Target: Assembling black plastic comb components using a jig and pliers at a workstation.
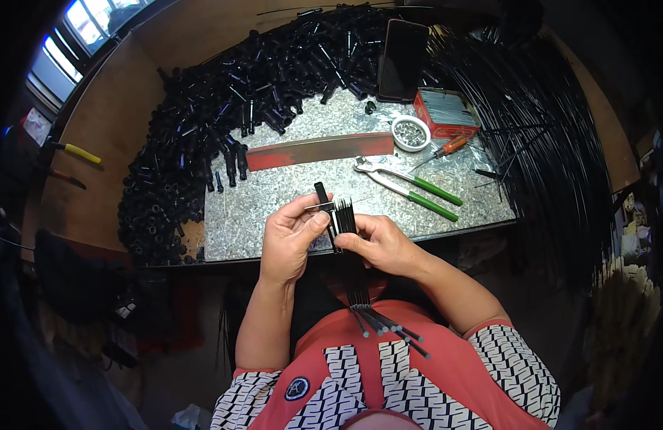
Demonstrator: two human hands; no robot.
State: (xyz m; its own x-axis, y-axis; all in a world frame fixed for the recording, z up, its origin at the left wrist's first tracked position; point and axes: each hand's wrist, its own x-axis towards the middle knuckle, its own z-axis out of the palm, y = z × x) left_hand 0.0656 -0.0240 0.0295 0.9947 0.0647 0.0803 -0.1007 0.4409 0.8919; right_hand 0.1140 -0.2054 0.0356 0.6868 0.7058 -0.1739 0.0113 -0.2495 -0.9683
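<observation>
Pinched between the thumb and fingers of my left hand [288, 236] is a slim black tubular piece [320, 190], its end pointing away from me. A thin metal pin or needle [315, 206] lies across it, at my left fingertips. My right hand [385, 247] is closed round a bundle of thin black rods [345, 215]. The rods' tips stand up beside the left fingers, and their other ends [389, 326] fan out over my lap. Both hands meet just above the table's near edge. Whether the black piece touches one of the rods I cannot tell.
Black tubular parts [181, 143] are heaped at left and back. A worn red strip [320, 149], green-handled pincers [410, 188], an orange-handled screwdriver [453, 145], a white bowl of small metal bits [396, 134], a red box [457, 129] and a phone [403, 61] lie beyond. Long black rods [553, 143] fill the right.
</observation>
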